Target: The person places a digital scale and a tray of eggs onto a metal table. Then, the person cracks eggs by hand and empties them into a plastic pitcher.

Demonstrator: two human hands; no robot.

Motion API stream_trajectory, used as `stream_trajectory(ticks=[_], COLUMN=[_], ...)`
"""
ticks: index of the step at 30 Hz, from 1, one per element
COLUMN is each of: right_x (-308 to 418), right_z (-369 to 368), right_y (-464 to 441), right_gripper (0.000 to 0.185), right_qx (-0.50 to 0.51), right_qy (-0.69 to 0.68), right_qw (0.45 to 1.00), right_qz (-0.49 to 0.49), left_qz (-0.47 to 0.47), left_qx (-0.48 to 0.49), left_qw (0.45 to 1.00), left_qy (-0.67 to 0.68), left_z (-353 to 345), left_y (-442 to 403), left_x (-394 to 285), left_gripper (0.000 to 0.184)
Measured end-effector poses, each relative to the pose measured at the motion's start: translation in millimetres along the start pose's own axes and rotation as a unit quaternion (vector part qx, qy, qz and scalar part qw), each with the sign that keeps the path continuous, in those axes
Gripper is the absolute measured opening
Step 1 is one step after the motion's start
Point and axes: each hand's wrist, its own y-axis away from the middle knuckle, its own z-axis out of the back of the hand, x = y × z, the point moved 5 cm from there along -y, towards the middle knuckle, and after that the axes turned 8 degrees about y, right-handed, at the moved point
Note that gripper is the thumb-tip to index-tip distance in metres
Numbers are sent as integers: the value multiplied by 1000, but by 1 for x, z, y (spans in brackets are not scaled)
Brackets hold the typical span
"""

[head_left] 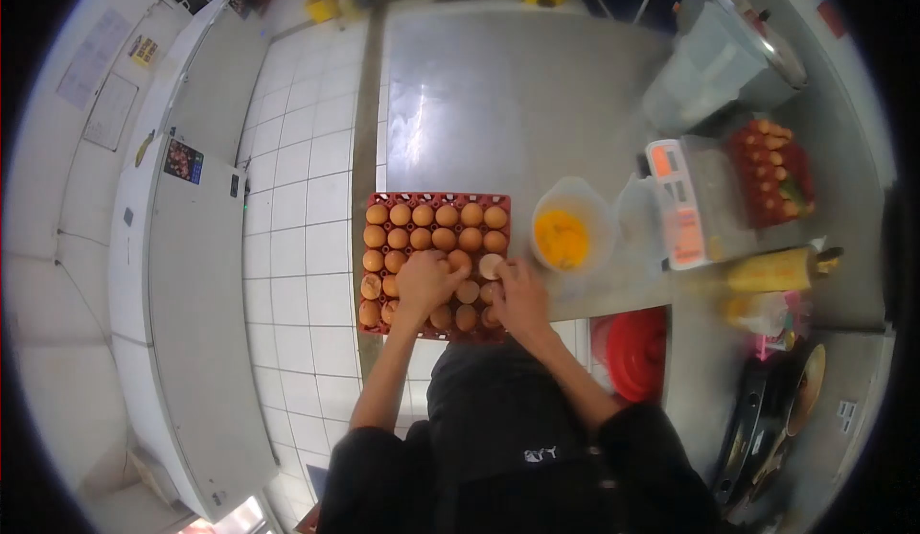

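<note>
A red egg tray (441, 198) full of brown eggs lies at the near edge of the metal table. Over its middle is my left hand (428, 283), its fingers closed on a brown egg (459, 264). At the tray's right side my right hand (520, 294) has its fingertips bent against a paler egg (491, 266); whether it grips that egg is not clear. Just right of the tray stands a translucent container (573, 194) with yellow yolks (562, 239) inside.
A white and orange box (678, 203), another red tray of eggs (771, 172) and a large clear bin (714, 59) stand on the right. A yellow roll (771, 270) lies nearer. Below the table is a red round object (635, 354).
</note>
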Motion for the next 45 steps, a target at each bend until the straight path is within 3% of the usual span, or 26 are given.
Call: stream_trajectory(ticks=[4, 6, 7, 8, 9, 10, 12, 16, 17, 19, 21, 23, 25, 27, 30, 34, 39, 43, 45], right_x=[7, 6, 11, 9, 13, 10, 0, -52, -62, -79, -88, -90, -95, -96, -114, -126, -131, -135, -137], right_z=[19, 36, 46, 43, 34, 33, 24, 48, 56, 64, 68, 67, 70, 76, 78, 75, 63, 65, 65], right_y=[-6, -3, -7, -9, -3, -4, -4, -10, -16, -22, -30, -30, -31, -33, -30, -36, -36, -39, -38], right_gripper=[31, 32, 32, 33, 36, 36, 38, 32, 33, 34, 42, 42, 42, 40, 34, 34, 32, 32, 31], right_qx=[7, 33, 35, 143, 235, 230, 239, 210, 145, 70, 78, 47, 23, 26, 41, 59, 67, 78, 56], right_qy=[26, -125, -122, -344, -536, -534, -638, -606, -656, -703, -726, -747, -770, -778, -769, -770, -755, -766, -756], right_qw=[999, 991, 991, 910, 747, 750, 636, 683, 672, 654, 659, 634, 604, 583, 603, 606, 619, 606, 617], right_qz=[17, -40, -37, -183, -315, -315, -361, -350, -312, -269, -182, -193, -204, -232, -208, -192, -203, -201, -213], left_qz=[33, 7, 9, -48, -107, -111, -162, -195, -201, -300, -318, -344, -353, -352, -342, -315, -267, -287, -271], left_qx=[-121, -253, -254, -236, -215, -214, -84, -48, -46, -246, -259, -221, -229, -324, -252, -274, -220, -254, -197], left_qw=[979, 939, 938, 938, 935, 934, 962, 922, 921, 847, 839, 868, 854, 833, 853, 846, 871, 869, 882], left_qy=[160, 232, 236, 249, 260, 263, 205, 331, 329, 364, 357, 282, 307, 278, 302, 330, 349, 313, 330], left_z=[24, 24, 19, 23, 25, 23, 6, 2, 1, 15, -3, -23, -33, -37, -44, -51, -57, -59, -62], left_y=[42, 59, 67, 76, 85, 89, 89, 77, 69, 67, 54, 46, 46, 44, 35, 28, 29, 24, 23], left_x=[22, 29, 23, -7, -35, -53, -90, -122, -134, -159, -172, -194, -206, -209, -214, -216, -221, -217, -219], left_gripper=[52, 44, 44, 44, 46, 46, 53, 54, 54, 42, 49, 48, 51, 51, 48, 45, 46, 46, 42])
